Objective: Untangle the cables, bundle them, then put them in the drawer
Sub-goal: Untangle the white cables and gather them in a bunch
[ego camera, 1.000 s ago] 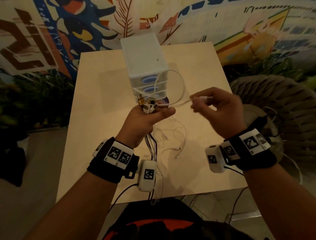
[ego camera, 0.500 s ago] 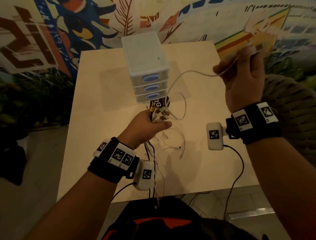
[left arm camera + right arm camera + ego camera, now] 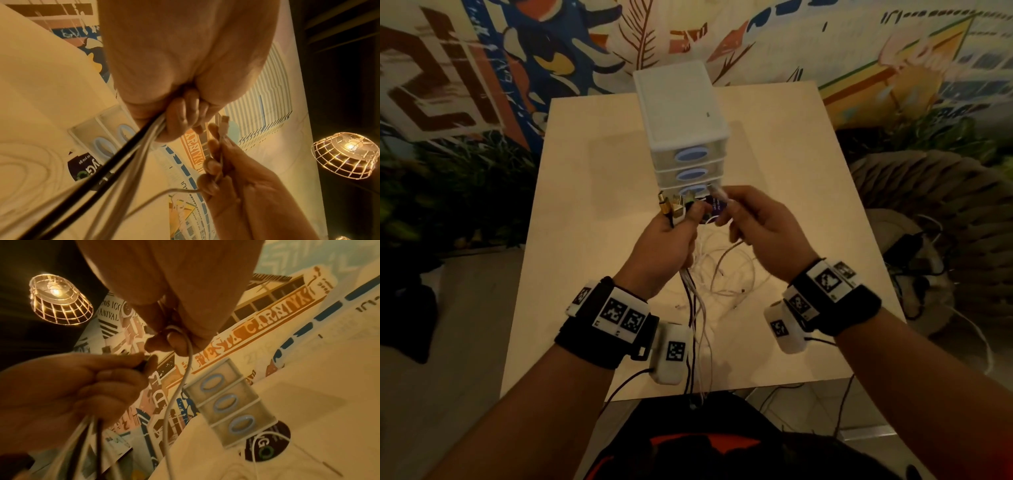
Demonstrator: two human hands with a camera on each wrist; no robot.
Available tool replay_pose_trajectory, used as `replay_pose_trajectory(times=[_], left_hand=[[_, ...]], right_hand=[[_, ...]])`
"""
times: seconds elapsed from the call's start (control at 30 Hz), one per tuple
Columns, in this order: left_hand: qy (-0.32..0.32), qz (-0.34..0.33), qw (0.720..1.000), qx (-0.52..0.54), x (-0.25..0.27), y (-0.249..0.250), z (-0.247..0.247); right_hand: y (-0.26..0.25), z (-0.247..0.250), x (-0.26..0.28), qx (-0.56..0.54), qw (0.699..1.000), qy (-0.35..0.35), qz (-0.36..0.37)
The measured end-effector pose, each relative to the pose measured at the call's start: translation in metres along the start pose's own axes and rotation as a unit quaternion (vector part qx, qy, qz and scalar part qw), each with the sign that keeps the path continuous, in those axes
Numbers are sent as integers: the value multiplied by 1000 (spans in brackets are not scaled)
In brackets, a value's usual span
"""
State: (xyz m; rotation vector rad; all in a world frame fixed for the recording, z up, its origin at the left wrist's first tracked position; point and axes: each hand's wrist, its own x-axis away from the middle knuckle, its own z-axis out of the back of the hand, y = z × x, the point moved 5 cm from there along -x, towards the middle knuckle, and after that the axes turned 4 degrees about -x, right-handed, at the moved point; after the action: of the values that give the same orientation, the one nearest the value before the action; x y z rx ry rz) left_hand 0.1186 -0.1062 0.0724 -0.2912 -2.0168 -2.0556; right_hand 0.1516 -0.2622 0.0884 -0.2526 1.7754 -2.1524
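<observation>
1. Nearest you, your left hand is fisted round a bunch of thin black and white cables. Their gold and white plug ends stick up above your knuckles and the tails drop past the near table edge.
2. Right beside it, your right hand pinches one white cable with a USB plug just below the plug, which stands above your fingertips; the cord runs down through your curled fingers. The two hands are almost touching.
3. These leads look light, limp and springy, so I'd expect them to snag on each other rather than slide. Take each one at the stiff plug or the collar under it, not mid-cord, and draw it along its own length.
4. Below your hands, loose loops of white cable lie tangled on the pale wooden table. Those are not yet bundled, so untangling seems to be under way.
5. Just beyond your fingers, a round dark sticker lies on the table at the foot of a small white plastic three-drawer unit with blue oval handles.
6. All three drawers look closed. One needs opening before anything goes in, and both your hands are occupied.
7. Further off stands a painted mural wall, with a woven wicker seat on your right.
</observation>
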Motion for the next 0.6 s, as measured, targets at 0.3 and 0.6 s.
replay_pose_trajectory(times=[0.3, 0.6], left_hand=[[-24, -82, 995, -48, 14, 18, -7], [53, -27, 997, 52, 17, 7, -4]], right_hand=[[1, -12, 8, 48, 998, -14, -26], [31, 10, 13, 256, 959, -119, -9]])
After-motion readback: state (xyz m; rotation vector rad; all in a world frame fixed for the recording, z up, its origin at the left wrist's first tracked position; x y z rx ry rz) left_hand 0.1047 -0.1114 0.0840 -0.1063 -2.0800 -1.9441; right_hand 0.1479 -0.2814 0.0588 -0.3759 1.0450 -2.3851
